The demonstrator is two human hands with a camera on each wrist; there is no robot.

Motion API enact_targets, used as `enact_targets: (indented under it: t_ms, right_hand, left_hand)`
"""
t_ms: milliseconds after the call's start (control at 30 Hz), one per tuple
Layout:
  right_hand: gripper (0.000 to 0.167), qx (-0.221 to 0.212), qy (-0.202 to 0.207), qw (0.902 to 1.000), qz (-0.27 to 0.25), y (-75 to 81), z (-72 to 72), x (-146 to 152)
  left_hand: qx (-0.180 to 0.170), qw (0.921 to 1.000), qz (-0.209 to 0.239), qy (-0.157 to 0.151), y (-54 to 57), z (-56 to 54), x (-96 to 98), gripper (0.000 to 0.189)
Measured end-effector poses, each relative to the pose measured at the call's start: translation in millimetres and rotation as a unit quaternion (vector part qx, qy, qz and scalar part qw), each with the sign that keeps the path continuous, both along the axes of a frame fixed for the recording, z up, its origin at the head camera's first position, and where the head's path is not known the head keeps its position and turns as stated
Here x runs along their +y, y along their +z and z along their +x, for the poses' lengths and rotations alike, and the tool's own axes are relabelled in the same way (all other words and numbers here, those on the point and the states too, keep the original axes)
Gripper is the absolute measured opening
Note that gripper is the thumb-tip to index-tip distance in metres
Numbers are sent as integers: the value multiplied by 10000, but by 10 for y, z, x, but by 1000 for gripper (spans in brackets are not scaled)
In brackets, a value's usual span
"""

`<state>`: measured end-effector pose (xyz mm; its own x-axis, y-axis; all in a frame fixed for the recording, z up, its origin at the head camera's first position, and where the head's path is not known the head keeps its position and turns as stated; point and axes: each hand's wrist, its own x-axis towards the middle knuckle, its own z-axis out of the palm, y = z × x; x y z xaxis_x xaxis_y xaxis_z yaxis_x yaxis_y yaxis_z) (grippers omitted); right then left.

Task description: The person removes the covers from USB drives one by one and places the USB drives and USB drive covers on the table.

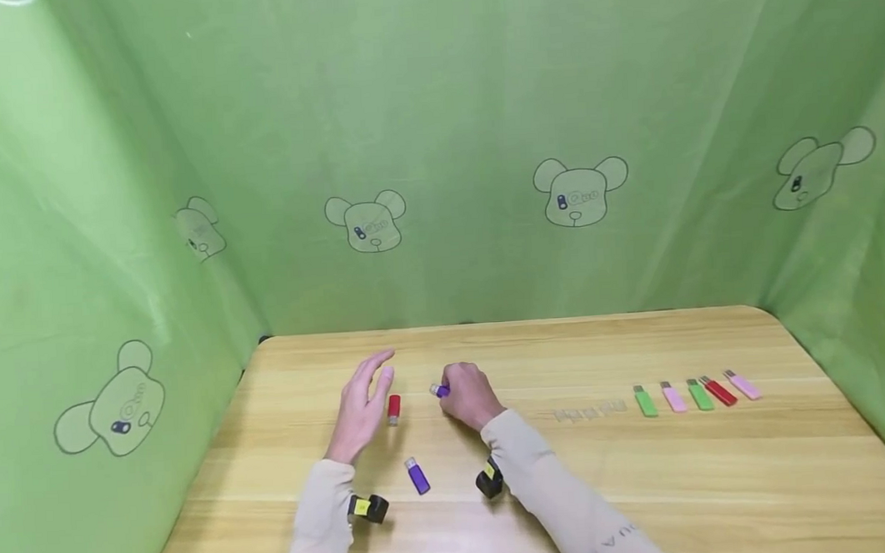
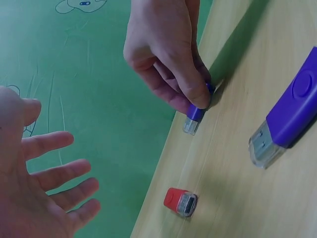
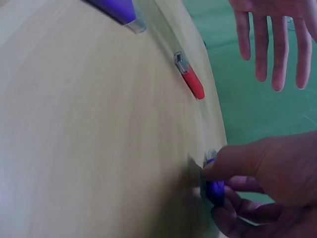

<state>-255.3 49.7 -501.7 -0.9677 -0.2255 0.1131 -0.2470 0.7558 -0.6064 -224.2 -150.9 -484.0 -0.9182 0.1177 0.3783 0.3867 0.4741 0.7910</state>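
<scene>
My right hand (image 1: 469, 394) pinches a purple USB stick (image 2: 197, 113) between thumb and fingers, its clear cap sticking out toward the left. My left hand (image 1: 359, 410) is held over the table with its fingers extended, holding nothing. Just right of that hand lies a red USB stick (image 1: 393, 409) with a clear cap, its capped end toward me. Nearer to me, between the two forearms, a second purple USB stick (image 1: 418, 476) lies with its capped end pointing away.
On the right of the wooden table (image 1: 574, 495), several uncapped sticks lie in a row, among them a green stick (image 1: 646, 401) and a red stick (image 1: 719, 391). Beside them are several clear caps (image 1: 588, 413). A green curtain (image 1: 450, 126) surrounds the table's back and sides.
</scene>
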Motion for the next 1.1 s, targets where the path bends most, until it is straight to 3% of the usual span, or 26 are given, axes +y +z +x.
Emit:
enact_targets:
  t_ms: [100,267,467,633,867,1100]
  right_hand:
    - [13,-111,110,9995,-285,44,42,87]
    - [17,87,237,9976,-640,178,158,281]
    - [20,411,532,9948,-760,342,359,502]
    - [21,945,984,9873,-808,463,509,649]
    - [23,1420,1171,9799,-765,631,673,841]
    - [25,1611,1124,9768,-850,664,788,1078]
  left_hand:
    - [9,9998,182,-126,6,1,42,41]
    - [22,9971,521,-547,26,-8,164,32]
    - [-309,9925,676,-969,53,29,348,25]
    - [-655,9831,918,-1444,136,100,532,28]
    - [-689,9805,912,-1597,270,193,786,24]
    - [-462,9747,1393,-1688,238,248,1015,20]
